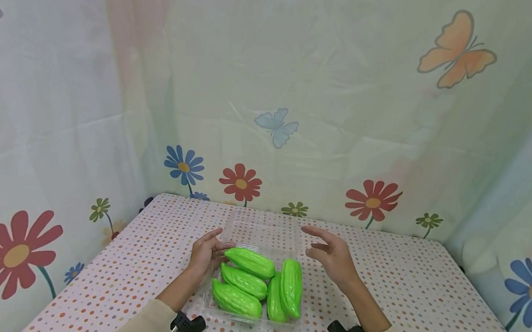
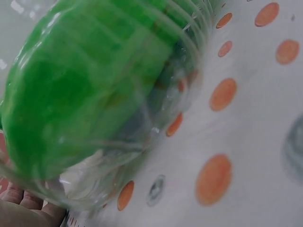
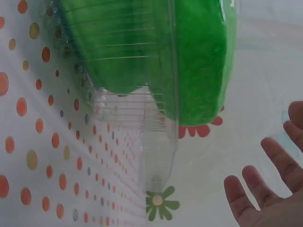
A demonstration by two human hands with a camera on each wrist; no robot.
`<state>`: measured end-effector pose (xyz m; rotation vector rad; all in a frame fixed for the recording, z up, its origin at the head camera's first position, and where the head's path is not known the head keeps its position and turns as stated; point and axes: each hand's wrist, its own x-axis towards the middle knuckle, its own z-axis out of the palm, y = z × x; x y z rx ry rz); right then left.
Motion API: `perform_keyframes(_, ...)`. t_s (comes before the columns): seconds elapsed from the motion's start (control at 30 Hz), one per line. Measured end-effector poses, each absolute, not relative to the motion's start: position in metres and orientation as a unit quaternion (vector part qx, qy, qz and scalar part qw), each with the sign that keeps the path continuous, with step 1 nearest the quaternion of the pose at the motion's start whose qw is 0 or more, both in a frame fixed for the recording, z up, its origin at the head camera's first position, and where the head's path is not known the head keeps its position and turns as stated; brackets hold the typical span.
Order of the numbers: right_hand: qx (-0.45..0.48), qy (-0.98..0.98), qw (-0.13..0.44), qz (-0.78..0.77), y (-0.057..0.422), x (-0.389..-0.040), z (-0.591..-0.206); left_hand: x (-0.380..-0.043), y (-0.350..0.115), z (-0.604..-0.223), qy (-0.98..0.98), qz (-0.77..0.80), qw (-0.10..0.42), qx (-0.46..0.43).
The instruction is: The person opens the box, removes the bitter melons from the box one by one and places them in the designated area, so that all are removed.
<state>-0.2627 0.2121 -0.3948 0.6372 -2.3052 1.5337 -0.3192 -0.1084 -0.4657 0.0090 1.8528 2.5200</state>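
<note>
clear box (image 1: 254,320) of green gourds (image 1: 243,282) lies right of the left grip (image 1: 205,253), loose but touching; right grip (image 1: 335,256) spreads empty, apart.

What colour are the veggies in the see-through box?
The veggies are bright green, clearest in the head view.

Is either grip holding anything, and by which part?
The right grip holds nothing. The left grip is at the left side of the clear container; whether it holds it cannot be told.
</note>
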Motion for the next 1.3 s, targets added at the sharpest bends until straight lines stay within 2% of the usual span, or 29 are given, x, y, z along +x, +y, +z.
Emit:
perform_keyframes(0.13,0.281,-0.812,0.150,0.489,0.212,-0.255,-0.391,-0.317,-0.109,-0.467,0.597,0.803,0.008,0.003)
perform_keyframes(0.3,0.310,-0.822,0.138,0.456,0.212,-0.245,-0.384,-0.315,-0.110,-0.466,0.601,0.799,0.010,0.001)
perform_keyframes(0.57,0.355,-0.840,0.086,0.401,0.208,-0.228,-0.377,-0.313,-0.111,-0.466,0.604,0.797,0.007,-0.006)
perform_keyframes(0.9,0.365,-0.855,0.011,0.369,0.192,-0.227,-0.379,-0.316,-0.111,-0.466,0.608,0.794,0.006,-0.006)
perform_keyframes(1.3,0.364,-0.864,-0.026,0.347,0.186,-0.233,-0.386,-0.320,-0.109,-0.459,0.599,0.801,0.000,-0.007)
